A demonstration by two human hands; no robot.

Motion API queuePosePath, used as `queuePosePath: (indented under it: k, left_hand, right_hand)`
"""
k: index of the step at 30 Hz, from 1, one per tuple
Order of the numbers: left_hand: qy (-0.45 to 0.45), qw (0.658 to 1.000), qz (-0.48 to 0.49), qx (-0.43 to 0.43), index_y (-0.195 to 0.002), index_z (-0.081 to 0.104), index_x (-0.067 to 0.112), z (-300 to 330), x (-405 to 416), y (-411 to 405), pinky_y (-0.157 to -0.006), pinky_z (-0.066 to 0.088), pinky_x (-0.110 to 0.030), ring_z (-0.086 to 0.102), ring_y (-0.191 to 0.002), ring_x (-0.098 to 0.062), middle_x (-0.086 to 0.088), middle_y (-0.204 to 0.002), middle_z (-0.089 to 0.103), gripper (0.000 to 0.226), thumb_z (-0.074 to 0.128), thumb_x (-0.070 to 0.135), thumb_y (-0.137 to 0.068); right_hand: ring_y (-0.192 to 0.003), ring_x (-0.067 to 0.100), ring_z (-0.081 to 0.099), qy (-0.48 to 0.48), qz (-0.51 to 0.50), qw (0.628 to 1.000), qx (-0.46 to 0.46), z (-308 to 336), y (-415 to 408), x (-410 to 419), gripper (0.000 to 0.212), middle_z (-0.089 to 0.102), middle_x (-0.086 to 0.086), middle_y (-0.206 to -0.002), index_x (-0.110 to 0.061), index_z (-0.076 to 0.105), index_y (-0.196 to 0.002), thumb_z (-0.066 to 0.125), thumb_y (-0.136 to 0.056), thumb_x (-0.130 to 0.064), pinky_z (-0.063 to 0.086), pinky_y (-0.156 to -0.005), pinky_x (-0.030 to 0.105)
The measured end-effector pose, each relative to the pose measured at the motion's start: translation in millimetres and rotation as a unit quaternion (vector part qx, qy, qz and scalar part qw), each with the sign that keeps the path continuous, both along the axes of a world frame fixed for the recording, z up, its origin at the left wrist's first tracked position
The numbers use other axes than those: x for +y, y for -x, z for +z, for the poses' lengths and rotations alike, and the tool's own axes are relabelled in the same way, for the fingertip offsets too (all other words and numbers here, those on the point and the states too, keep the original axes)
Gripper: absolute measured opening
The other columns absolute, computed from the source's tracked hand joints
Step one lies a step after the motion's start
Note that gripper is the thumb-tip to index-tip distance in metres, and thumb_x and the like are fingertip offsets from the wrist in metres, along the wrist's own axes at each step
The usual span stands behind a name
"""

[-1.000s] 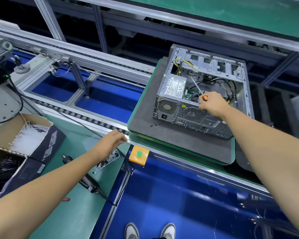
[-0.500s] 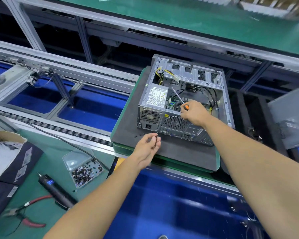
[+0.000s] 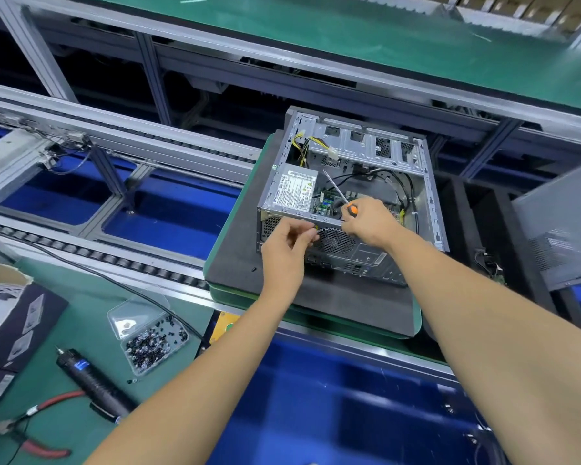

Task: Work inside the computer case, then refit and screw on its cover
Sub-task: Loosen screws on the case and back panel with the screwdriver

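Head view: the conveyor (image 3: 121, 260) runs across in front of me, and on it a green pallet (image 3: 415, 317) with a dark mat (image 3: 235, 260) carries the case (image 3: 349, 196). The case lies open side up, rear panel toward me, its insides showing. Its cover (image 3: 560, 226) stands off to the right, well apart, not yet refitted. On the green bench (image 3: 81, 317) near my left arm lie a powered driver (image 3: 93, 380), a clear tray (image 3: 148, 337) of screws, and red pliers (image 3: 24, 437).

My right hand (image 3: 371, 223) is curled round the orange handle of a screwdriver (image 3: 339, 193), whose shaft slants up and away over the board. My left hand (image 3: 287, 243) sits at the rear top rail, thumb and forefinger pressed together as if pinching something small; I cannot tell what, perhaps a screw.

I judge the inside work is not finished. The risks: whatever I pinch slips and drops among the cables or onto the board, hard to fish out; or the screwdriver tip swings and scrapes the board or snags a cable as I shift my grip.
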State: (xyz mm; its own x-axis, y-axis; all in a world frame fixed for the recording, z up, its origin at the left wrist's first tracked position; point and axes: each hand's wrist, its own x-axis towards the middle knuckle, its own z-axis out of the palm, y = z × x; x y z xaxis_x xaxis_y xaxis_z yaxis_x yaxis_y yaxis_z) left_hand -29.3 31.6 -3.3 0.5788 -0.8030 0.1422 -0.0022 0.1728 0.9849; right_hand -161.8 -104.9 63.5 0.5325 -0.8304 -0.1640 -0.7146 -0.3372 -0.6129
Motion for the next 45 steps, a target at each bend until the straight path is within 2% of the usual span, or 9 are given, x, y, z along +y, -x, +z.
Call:
queuePosePath:
  k: [6, 11, 15, 20, 26, 29, 34, 38, 45]
  left_hand:
    - [-0.004, 0.996, 0.025, -0.089, -0.093, 0.068, 0.022, 0, -5, 13, -0.080, 0.056, -0.027, 0.069, -0.087, -0.014, 0.008, -0.086, 0.071, 0.009, 0.069, 0.013, -0.095]
    - [-0.021, 0.997, -0.015, -0.076, -0.092, 0.066, 0.019, -6, -5, 21, -0.082, 0.056, -0.024, 0.070, -0.087, -0.011, 0.010, -0.086, 0.070, 0.010, 0.069, 0.010, -0.095]
    - [-0.017, 0.997, -0.031, -0.075, -0.091, 0.066, 0.022, -10, -7, 32, -0.078, 0.050, -0.017, 0.067, -0.086, -0.010, 0.011, -0.086, 0.070, 0.009, 0.071, 0.015, -0.094]
    - [-0.016, 0.994, -0.054, -0.094, -0.089, 0.069, 0.022, -15, -18, 56, -0.075, 0.051, -0.023, 0.066, -0.084, -0.009, 0.013, -0.085, 0.071, 0.009, 0.074, 0.015, -0.091]
    - [0.005, 0.998, -0.007, -0.069, -0.091, 0.067, 0.023, -24, -31, 74, -0.077, 0.054, -0.028, 0.068, -0.084, -0.015, 0.011, -0.086, 0.072, 0.008, 0.073, 0.017, -0.092]
    - [0.019, 0.998, 0.013, -0.066, -0.092, 0.066, 0.023, -27, -35, 81, -0.078, 0.053, -0.024, 0.068, -0.088, -0.013, 0.012, -0.089, 0.072, 0.008, 0.072, 0.017, -0.093]
    - [0.017, 0.996, 0.060, -0.067, -0.093, 0.063, 0.025, -26, -36, 93, -0.074, 0.050, -0.022, 0.065, -0.084, -0.012, 0.012, -0.088, 0.068, 0.008, 0.068, 0.019, -0.096]
    - [0.000, 0.994, 0.093, -0.065, -0.094, 0.062, 0.027, -23, -36, 101, -0.072, 0.050, -0.026, 0.063, -0.082, -0.013, 0.012, -0.088, 0.068, 0.007, 0.067, 0.023, -0.097]
    - [-0.047, 0.985, 0.142, -0.092, -0.092, 0.062, 0.031, -16, -36, 105, -0.076, 0.053, -0.045, 0.065, -0.074, -0.013, 0.015, -0.086, 0.069, 0.008, 0.067, 0.028, -0.097]
  right_hand:
    - [-0.056, 0.022, 0.042, -0.048, -0.022, 0.997, -0.060, 2, 4, -2, 0.025, 0.046, 0.015, -0.058, -0.011, 0.045, -0.055, 0.056, -0.072, 0.004, 0.037, -0.056, 0.037]
    - [-0.074, 0.024, 0.036, -0.124, -0.041, 0.983, -0.133, 8, 6, -13, 0.032, 0.039, 0.005, -0.055, -0.007, 0.041, -0.056, 0.056, -0.074, 0.015, 0.035, -0.073, 0.040]
    - [-0.063, 0.020, 0.034, -0.170, -0.026, 0.975, -0.138, 11, 10, -19, 0.040, 0.033, 0.005, -0.055, -0.011, 0.036, -0.057, 0.053, -0.078, 0.018, 0.032, -0.066, 0.035]
    - [-0.071, 0.011, 0.068, -0.201, -0.006, 0.971, -0.133, 9, 14, -28, 0.044, 0.048, -0.009, -0.046, -0.014, 0.036, -0.058, 0.046, -0.084, 0.020, 0.040, -0.071, 0.034]
    - [-0.083, 0.028, 0.061, -0.215, 0.028, 0.966, -0.139, 10, 13, -29, 0.028, 0.045, 0.035, -0.082, -0.013, 0.035, -0.060, 0.061, -0.065, -0.004, 0.039, -0.058, 0.024]
    - [-0.095, 0.020, 0.072, -0.241, 0.032, 0.954, -0.176, 5, 15, -31, 0.027, 0.040, 0.021, -0.074, -0.014, 0.033, -0.058, 0.057, -0.059, -0.002, 0.041, -0.051, 0.018]
    - [-0.084, 0.021, 0.064, -0.219, 0.046, 0.959, -0.174, 0, 17, -35, 0.040, 0.035, 0.007, -0.062, -0.014, 0.032, -0.058, 0.058, -0.075, 0.012, 0.044, -0.055, 0.017]
    - [-0.052, 0.012, 0.041, -0.206, 0.043, 0.964, -0.160, -1, 17, -37, 0.048, 0.034, 0.005, -0.055, -0.013, 0.033, -0.059, 0.065, -0.088, 0.008, 0.038, -0.050, 0.018]
    - [-0.052, 0.010, 0.052, -0.212, 0.022, 0.962, -0.173, -1, 19, -39, 0.047, 0.043, 0.008, -0.055, -0.011, 0.037, -0.057, 0.066, -0.088, 0.008, 0.042, -0.053, 0.019]
